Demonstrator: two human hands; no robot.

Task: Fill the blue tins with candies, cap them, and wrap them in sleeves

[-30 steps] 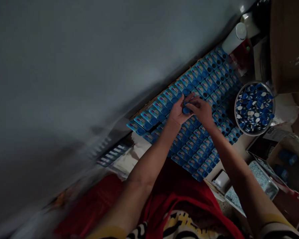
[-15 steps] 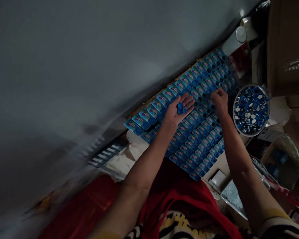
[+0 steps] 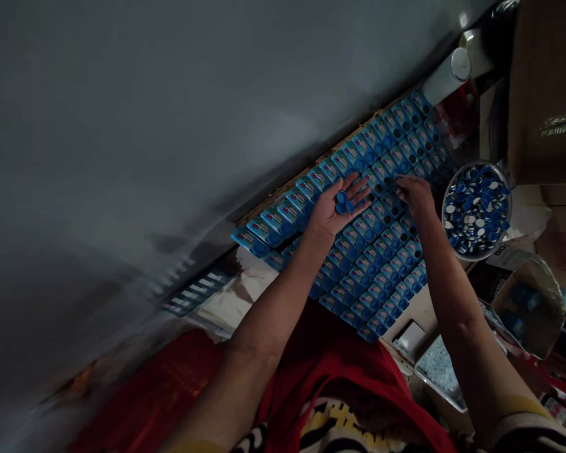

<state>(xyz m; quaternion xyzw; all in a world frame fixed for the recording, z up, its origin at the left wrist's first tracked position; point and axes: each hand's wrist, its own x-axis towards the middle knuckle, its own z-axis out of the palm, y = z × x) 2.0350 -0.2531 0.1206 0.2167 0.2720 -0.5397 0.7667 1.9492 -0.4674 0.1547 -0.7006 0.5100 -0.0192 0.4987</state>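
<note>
My left hand [image 3: 342, 204] is held palm up over the cards with its fingers spread, and a few small round blue caps [image 3: 343, 202] lie on the palm. To its right, my right hand [image 3: 416, 194] pinches what looks like a small blue cap between thumb and fingertips, low over the rows. Beneath both hands, printed blue cards [image 3: 358, 274] lie in tight slanting rows. Many have a blue round at one end; others, mostly around and beyond my right hand, show a dark round spot there. My hands and forearms hide part of the rows.
A round metal bowl [image 3: 476, 211] full of blue and white caps stands right of the cards. Near it are a white cylindrical container [image 3: 448, 75], a cardboard box [image 3: 547, 94], an open bag [image 3: 528, 308] and a clear tray [image 3: 441, 371]. A grey wall [image 3: 170, 126] borders the far left.
My right hand has shifted slightly, its fingertips now lower and pointing left over the cards. My left hand stays nearly in place with the caps on its palm.
</note>
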